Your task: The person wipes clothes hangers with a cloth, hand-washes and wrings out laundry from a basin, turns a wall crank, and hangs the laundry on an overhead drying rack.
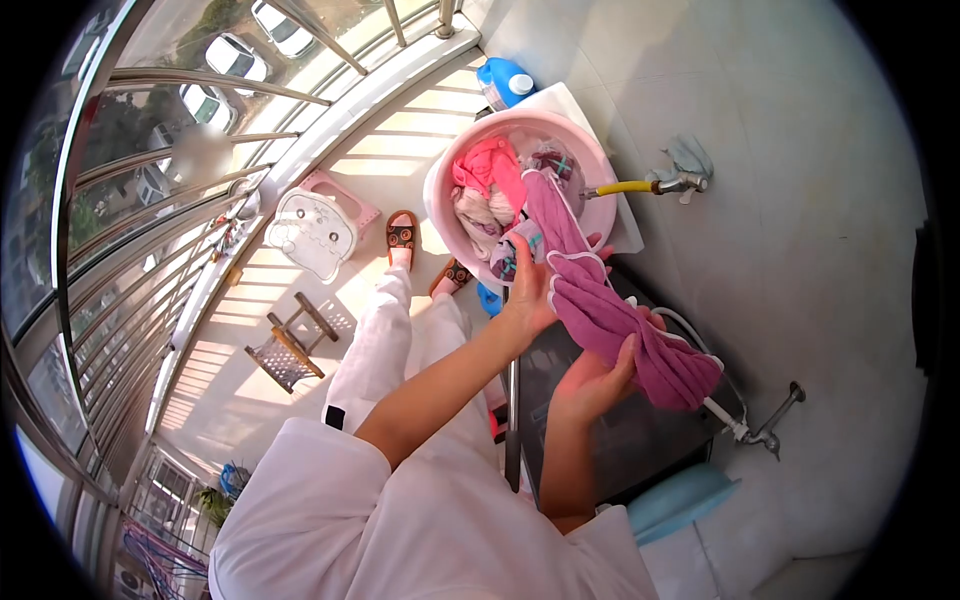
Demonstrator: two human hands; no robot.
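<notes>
A purple towel-like cloth with white edging (628, 325) stretches in a twisted length from the pink basin (447, 228) toward the right. My left hand (532, 283) is closed round its middle at the basin's near rim, with fingertips showing on the far side. Further along, my right hand (600, 378) grips the cloth from below, its thumb against the side. The cloth's bunched end hangs past my right hand. Inside the basin lie a bright pink cloth (488, 165), pale fabric (482, 215) and a grey patterned piece (517, 250) close to my left hand.
A tap with a yellow hose (625, 187) points into the basin from the wall. A blue bottle (508, 82) stands behind it. A dark-topped unit (590, 440) lies below my hands. A white-topped stool (313, 232), a small wooden chair (288, 350) and a railing (220, 90) are leftward.
</notes>
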